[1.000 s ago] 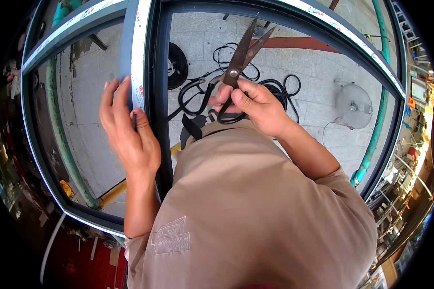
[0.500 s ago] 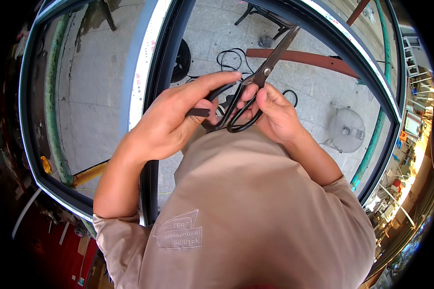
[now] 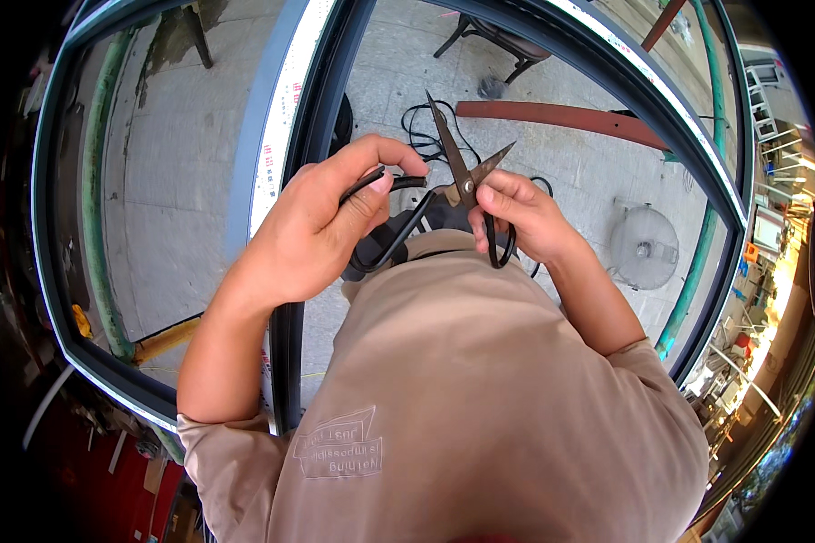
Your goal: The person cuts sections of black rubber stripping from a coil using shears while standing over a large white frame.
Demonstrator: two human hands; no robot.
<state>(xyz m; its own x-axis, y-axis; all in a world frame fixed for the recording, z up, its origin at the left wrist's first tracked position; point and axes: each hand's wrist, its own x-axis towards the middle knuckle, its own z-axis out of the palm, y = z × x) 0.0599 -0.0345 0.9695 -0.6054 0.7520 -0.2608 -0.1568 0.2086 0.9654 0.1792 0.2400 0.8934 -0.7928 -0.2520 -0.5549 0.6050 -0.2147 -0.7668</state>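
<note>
Head view: black-handled scissors (image 3: 468,186) gape beyond a tan shirt (image 3: 507,362), right hand (image 3: 527,215) wrapped around one handle (image 3: 496,261), curled left hand (image 3: 317,222) pinching a short black strip (image 3: 360,186) outside the blades (image 3: 448,138), no cut visibly under way

Dark scissors (image 3: 465,181) gape, blades pointing away, beside a black strip (image 3: 410,182).
</note>
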